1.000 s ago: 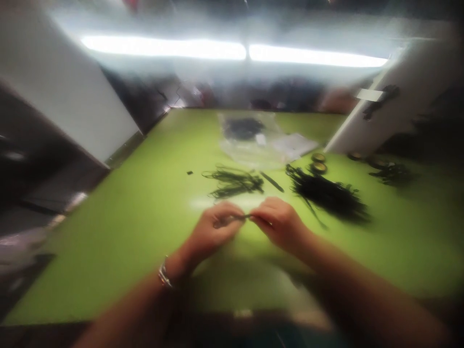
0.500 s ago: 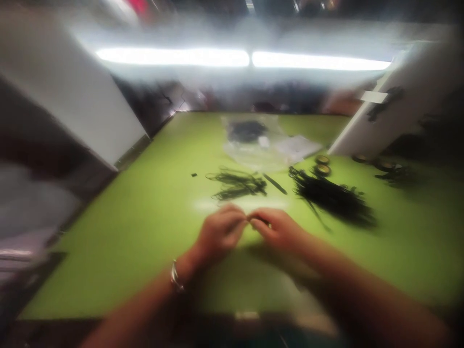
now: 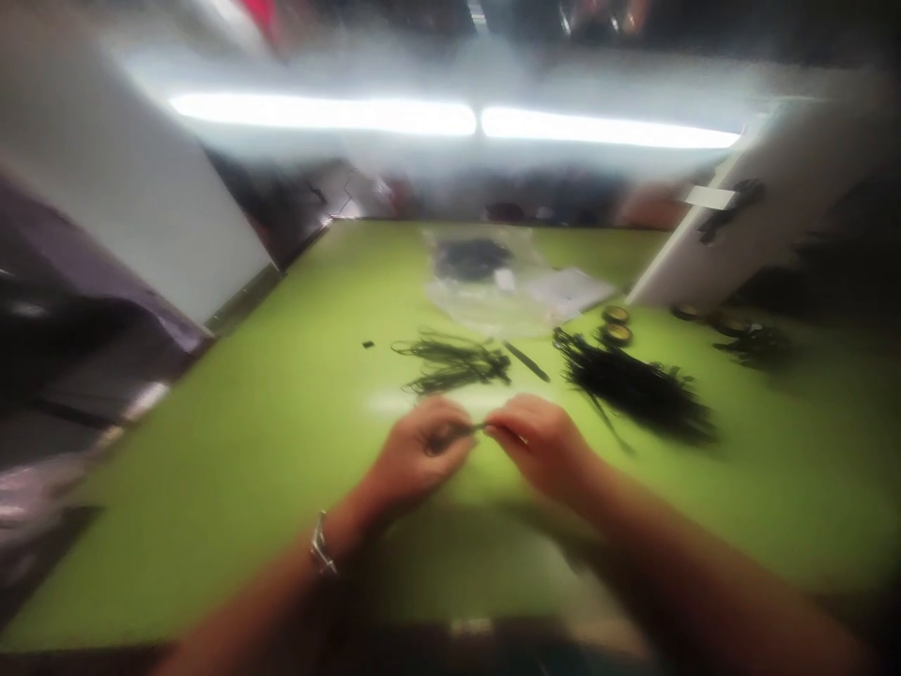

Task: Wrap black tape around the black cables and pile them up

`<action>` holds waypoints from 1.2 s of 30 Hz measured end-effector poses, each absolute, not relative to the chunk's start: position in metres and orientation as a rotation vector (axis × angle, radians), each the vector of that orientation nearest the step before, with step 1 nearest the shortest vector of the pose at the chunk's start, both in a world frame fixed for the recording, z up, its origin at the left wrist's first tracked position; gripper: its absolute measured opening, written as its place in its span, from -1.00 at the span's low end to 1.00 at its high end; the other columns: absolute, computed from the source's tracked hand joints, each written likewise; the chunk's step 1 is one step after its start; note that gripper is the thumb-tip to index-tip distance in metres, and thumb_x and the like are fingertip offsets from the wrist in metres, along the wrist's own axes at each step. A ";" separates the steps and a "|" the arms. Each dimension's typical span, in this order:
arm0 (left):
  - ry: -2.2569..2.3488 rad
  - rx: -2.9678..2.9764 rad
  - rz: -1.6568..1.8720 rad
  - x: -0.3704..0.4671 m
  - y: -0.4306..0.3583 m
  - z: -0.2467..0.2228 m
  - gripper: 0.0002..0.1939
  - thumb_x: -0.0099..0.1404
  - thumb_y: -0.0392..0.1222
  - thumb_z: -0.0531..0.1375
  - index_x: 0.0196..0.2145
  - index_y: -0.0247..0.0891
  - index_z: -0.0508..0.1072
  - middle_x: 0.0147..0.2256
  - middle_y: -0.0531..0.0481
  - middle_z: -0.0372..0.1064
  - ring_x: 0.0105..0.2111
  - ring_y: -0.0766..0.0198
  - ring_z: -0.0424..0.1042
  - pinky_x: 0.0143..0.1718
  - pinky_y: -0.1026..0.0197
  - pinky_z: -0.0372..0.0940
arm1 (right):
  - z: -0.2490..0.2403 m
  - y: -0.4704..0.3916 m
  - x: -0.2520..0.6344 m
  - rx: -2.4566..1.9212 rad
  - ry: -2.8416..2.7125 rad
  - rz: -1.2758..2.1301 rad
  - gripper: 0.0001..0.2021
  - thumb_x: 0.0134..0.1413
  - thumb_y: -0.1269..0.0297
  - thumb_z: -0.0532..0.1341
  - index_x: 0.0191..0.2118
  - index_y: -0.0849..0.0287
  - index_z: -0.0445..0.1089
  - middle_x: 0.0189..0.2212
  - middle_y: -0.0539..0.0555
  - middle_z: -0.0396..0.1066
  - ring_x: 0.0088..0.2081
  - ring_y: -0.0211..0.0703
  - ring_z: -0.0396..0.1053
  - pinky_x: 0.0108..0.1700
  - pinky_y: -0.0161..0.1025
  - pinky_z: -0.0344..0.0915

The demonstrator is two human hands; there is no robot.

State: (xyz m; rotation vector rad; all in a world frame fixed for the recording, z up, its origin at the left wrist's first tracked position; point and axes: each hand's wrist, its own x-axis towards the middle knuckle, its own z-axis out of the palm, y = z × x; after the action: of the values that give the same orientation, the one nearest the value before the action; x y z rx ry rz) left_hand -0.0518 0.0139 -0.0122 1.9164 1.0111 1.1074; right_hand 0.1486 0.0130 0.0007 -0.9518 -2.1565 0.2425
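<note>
My left hand (image 3: 420,449) and my right hand (image 3: 545,439) meet fingertip to fingertip above the green tabletop (image 3: 282,451). A thin dark cord (image 3: 478,427) shows in the small gap, pinched by the fingers on both sides. Its rest is hidden in my hands, and blur hides finer detail. Just beyond my hands lies a loose spread of looped black cords (image 3: 454,361). Right of that is a short flat dark strip (image 3: 526,361). Farther right sits a thick bundle of black cords (image 3: 630,385).
A clear plastic bag (image 3: 457,305) with dark contents lies toward the back, beside a white paper (image 3: 573,289). Two rolls of tape (image 3: 617,332) stand near the right panel (image 3: 704,230). A small black piece (image 3: 367,345) lies left of the cords. Lit tubes (image 3: 324,115) hang above.
My hands have moved slightly apart at the fingertips, so more of the dark cord shows between them. My left hand has turned a little. The whole view has shifted slightly.
</note>
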 end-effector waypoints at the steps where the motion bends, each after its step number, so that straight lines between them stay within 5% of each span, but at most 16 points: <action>1: 1.015 1.853 1.085 -0.052 0.014 -0.012 -0.95 0.21 -0.26 0.25 -0.34 -0.27 0.51 -0.28 -0.09 0.43 -0.32 0.25 0.41 -0.28 0.21 0.35 | 0.000 0.013 0.148 -0.942 -2.177 0.109 -0.81 0.23 0.34 0.13 -0.37 0.18 0.44 -0.54 0.03 0.37 -0.44 -0.23 0.25 -0.34 -0.29 0.19; 5: 1.022 1.580 0.937 -0.052 0.012 -0.010 -0.83 0.28 -0.13 0.21 -0.33 -0.29 0.50 -0.40 -0.02 0.40 -0.54 0.37 0.31 -0.54 0.29 0.24 | 0.001 0.012 0.145 -0.890 -2.227 -0.236 -0.76 0.24 0.46 0.06 -0.40 0.19 0.41 -0.58 0.03 0.33 -0.47 -0.20 0.14 -0.36 -0.26 0.14; 8: 1.060 1.673 1.028 -0.051 0.013 -0.014 -0.86 0.26 -0.18 0.22 -0.39 -0.29 0.52 -0.40 -0.05 0.44 -0.43 0.29 0.39 -0.40 0.24 0.32 | -0.001 0.012 0.144 -0.910 -2.253 -0.189 -0.74 0.23 0.47 0.05 -0.45 0.20 0.38 -0.59 0.03 0.32 -0.45 -0.20 0.15 -0.34 -0.25 0.15; 12: 1.064 2.016 1.202 -0.050 0.011 -0.026 -0.90 0.23 -0.32 0.21 -0.33 -0.25 0.55 -0.32 -0.09 0.45 -0.31 0.22 0.43 -0.25 0.18 0.36 | -0.005 0.016 0.145 -1.061 -2.233 0.437 -0.80 0.24 0.34 0.10 -0.38 0.19 0.40 -0.46 0.03 0.43 -0.40 -0.23 0.29 -0.30 -0.29 0.22; 18: 0.958 2.394 1.252 -0.051 0.009 -0.030 -0.77 0.23 -0.41 0.17 -0.22 -0.18 0.53 -0.23 -0.07 0.44 -0.26 0.26 0.43 -0.23 0.23 0.36 | 0.001 0.020 0.149 -1.205 -2.121 1.201 -0.72 0.22 0.25 0.08 -0.47 0.21 0.40 -0.63 -0.08 0.32 -0.55 -0.34 0.23 -0.46 -0.38 0.16; 25: 0.981 2.092 1.165 -0.047 0.015 -0.018 -0.81 0.21 -0.26 0.25 -0.18 -0.24 0.54 -0.19 -0.13 0.43 -0.21 0.21 0.43 -0.21 0.19 0.39 | 0.003 0.019 0.150 -1.086 -2.068 0.775 -0.83 0.11 0.31 0.18 -0.43 0.19 0.46 -0.53 -0.01 0.42 -0.48 -0.30 0.27 -0.39 -0.35 0.17; 31: 1.011 1.766 1.110 -0.048 0.012 -0.008 -0.82 0.17 -0.25 0.28 -0.22 -0.24 0.58 -0.17 -0.14 0.43 -0.24 0.22 0.42 -0.32 0.25 0.36 | 0.010 0.017 0.147 -1.120 -1.891 0.918 -0.85 0.09 0.30 0.19 -0.44 0.19 0.45 -0.53 -0.03 0.42 -0.49 -0.31 0.28 -0.40 -0.35 0.20; 36: 0.902 1.194 0.923 -0.049 0.012 -0.008 -0.82 0.16 -0.18 0.29 -0.27 -0.31 0.55 -0.54 0.03 0.29 -0.60 0.41 0.20 -0.60 0.32 0.14 | 0.005 0.014 0.142 -1.083 -1.782 0.891 -0.89 0.09 0.32 0.22 -0.40 0.18 0.46 -0.50 -0.02 0.45 -0.46 -0.28 0.33 -0.37 -0.32 0.26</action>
State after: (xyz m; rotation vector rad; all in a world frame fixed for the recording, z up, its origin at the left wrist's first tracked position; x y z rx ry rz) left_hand -0.0493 0.0125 -0.0080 1.1937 0.9024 0.9233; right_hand 0.1417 0.0141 0.0050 -1.0833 -1.7823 0.8909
